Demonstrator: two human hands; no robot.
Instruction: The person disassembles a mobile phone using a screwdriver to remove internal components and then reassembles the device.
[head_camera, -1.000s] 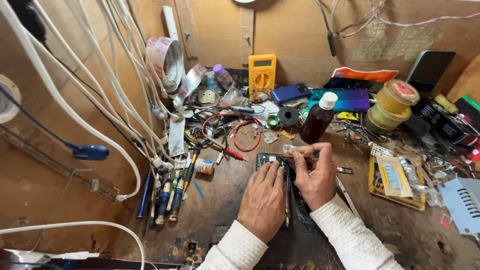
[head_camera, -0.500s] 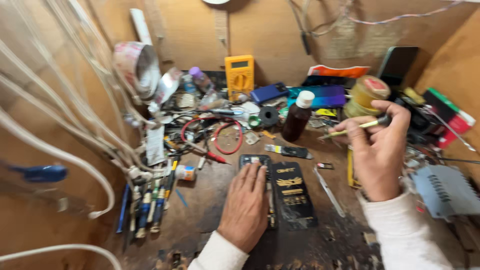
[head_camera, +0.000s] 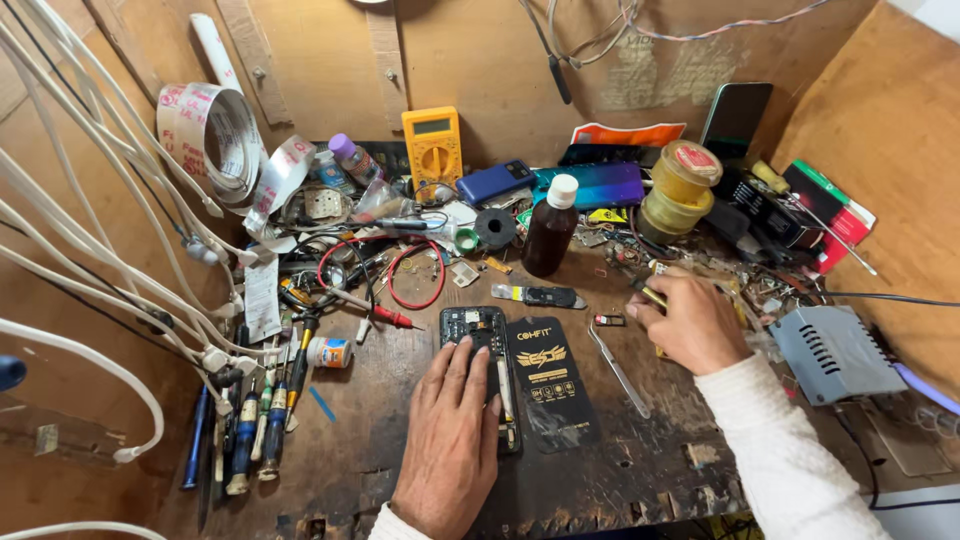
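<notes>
My left hand (head_camera: 450, 435) lies flat, fingers together, on an opened black phone (head_camera: 478, 335) with its circuit board showing. A black phone back panel (head_camera: 548, 385) lies right beside it. My right hand (head_camera: 690, 320) is off to the right over the cluttered bench, fingers closed on a thin yellowish tool (head_camera: 650, 293) whose tip pokes out to the left. Metal tweezers (head_camera: 618, 368) lie on the wood between the panel and my right hand.
A dark brown bottle (head_camera: 551, 228) with a white cap stands behind the phone. A yellow multimeter (head_camera: 433, 152), red and black probe leads (head_camera: 385, 290), tape rolls (head_camera: 680, 190), screwdrivers (head_camera: 250, 430) at left, white cables (head_camera: 90, 250) and a grey box (head_camera: 830, 350) crowd the bench.
My right hand left the phone, swung right and back with the thin tool, then came down lower to the bench. The left hand stayed pressed on the phone. The camera view shifted slightly.
</notes>
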